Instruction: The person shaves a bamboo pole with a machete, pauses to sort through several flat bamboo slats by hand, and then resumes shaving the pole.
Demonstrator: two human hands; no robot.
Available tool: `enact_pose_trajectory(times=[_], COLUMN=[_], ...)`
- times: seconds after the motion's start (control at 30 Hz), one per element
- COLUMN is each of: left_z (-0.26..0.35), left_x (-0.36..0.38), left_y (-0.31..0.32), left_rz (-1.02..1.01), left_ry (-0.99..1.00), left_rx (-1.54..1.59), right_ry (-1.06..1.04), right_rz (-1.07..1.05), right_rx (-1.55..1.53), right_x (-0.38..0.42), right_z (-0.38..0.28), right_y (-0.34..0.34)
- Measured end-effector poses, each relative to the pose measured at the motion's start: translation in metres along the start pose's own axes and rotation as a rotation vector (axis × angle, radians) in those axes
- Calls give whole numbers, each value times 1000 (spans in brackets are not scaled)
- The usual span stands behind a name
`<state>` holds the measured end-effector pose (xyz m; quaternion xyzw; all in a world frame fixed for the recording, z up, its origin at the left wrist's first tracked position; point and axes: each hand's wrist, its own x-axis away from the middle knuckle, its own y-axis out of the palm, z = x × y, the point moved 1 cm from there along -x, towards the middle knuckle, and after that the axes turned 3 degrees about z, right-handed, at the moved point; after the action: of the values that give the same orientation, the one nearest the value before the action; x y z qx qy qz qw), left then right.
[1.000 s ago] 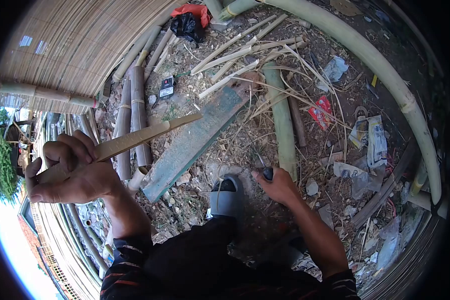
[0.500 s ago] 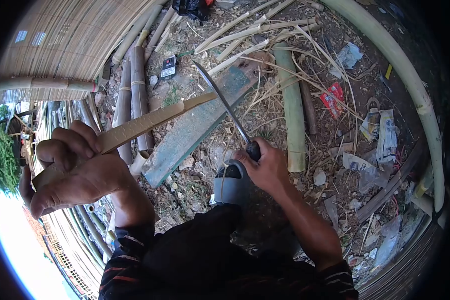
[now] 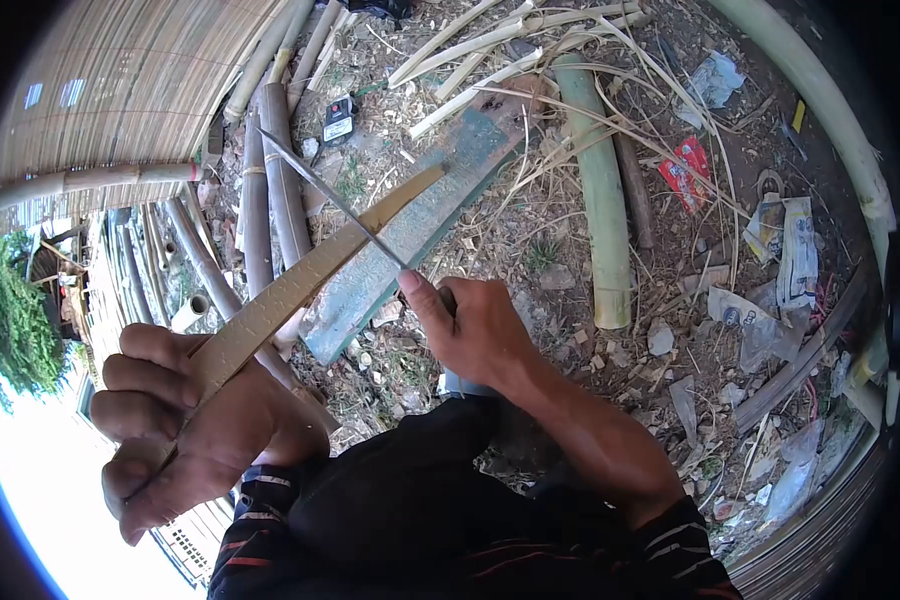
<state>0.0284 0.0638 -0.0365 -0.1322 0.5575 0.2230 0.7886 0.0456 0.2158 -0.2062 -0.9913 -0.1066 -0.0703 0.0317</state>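
Observation:
My left hand [image 3: 195, 425] is closed around one end of a flat, tan bamboo strip [image 3: 280, 297], which slants away toward the upper right. In my right hand [image 3: 480, 335] is a knife [image 3: 315, 178] with a long, narrow blade, its handle mostly hidden by my fingers. The blade lies across the strip, past its middle, and its tip points to the upper left. Beneath the strip's far end is a worn board with blue-green paint [image 3: 482, 140], lying on the ground.
A thick green bamboo piece [image 3: 598, 210] lies right of the board, among curled shavings. Brown bamboo poles [image 3: 286, 195] and a small black device [image 3: 338, 120] are at left. A red wrapper [image 3: 684, 174] and plastic litter lie at right. A long bamboo pole [image 3: 810, 80] curves along the right edge.
The knife has moved left, and its crossing point on the strip is now nearer my left hand. My left hand is lower and slightly further right.

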Motion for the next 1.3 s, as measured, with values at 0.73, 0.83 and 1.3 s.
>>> enact_pose_trajectory(times=[0.73, 0.83, 1.3], left_z=[-2, -8, -35], left_x=[-4, -8, -23], left_y=[6, 0, -4], left_rz=[153, 219, 350], left_ry=[69, 22, -56], left_rx=[-272, -188, -170], right_ry=[-38, -271, -20], right_rz=[71, 186, 183], right_rx=[222, 264, 491], right_x=[-15, 13, -44], right_z=[60, 29, 77], right_y=[13, 9, 13])
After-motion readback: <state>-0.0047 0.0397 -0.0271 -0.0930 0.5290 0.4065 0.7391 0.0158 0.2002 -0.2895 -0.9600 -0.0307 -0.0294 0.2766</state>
